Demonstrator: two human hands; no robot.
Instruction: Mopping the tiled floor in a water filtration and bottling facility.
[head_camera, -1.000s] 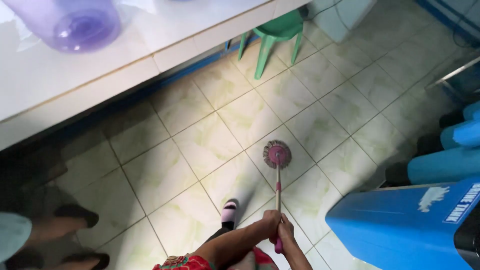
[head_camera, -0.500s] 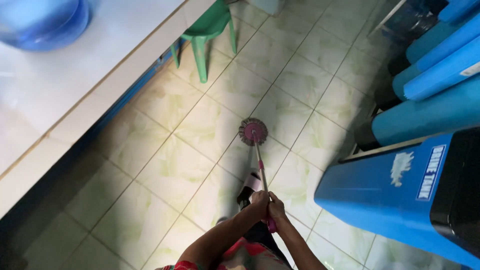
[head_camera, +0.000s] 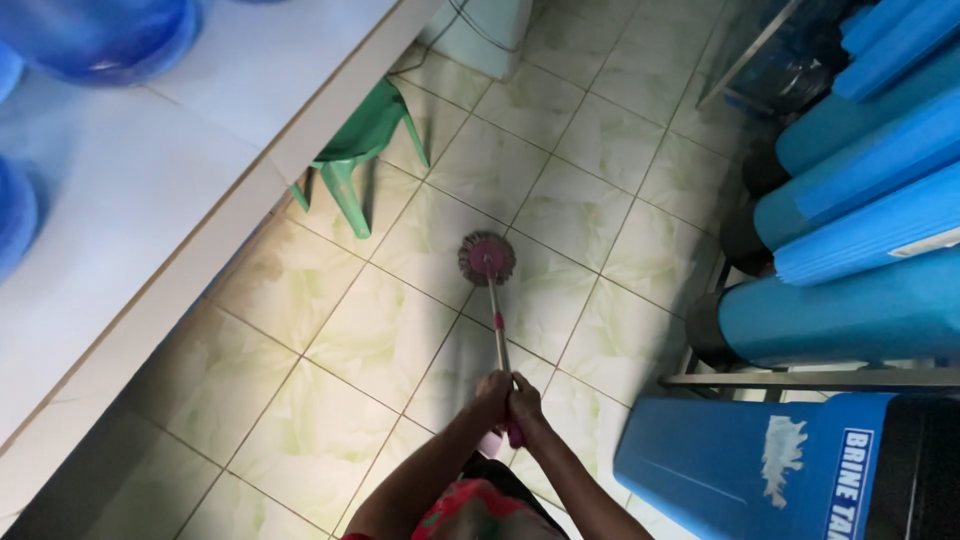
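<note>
Both hands grip the mop handle (head_camera: 497, 335): left hand (head_camera: 492, 387) clenched beside right hand (head_camera: 524, 397). The round mop head (head_camera: 486, 257) has slid forward to 12 o'clock on the tiled floor (head_camera: 380, 330), nearer the green stool (head_camera: 358, 150) at 11 o'clock under the counter (head_camera: 180, 190), so the stroke is extending.

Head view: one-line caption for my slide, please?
Both hands, left and right, grip a mop on the tiled floor beside a green stool.

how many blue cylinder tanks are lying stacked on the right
4 clearly show: top, second, third, lowest. The frame's right edge cuts them off, so more may be hidden.
</note>
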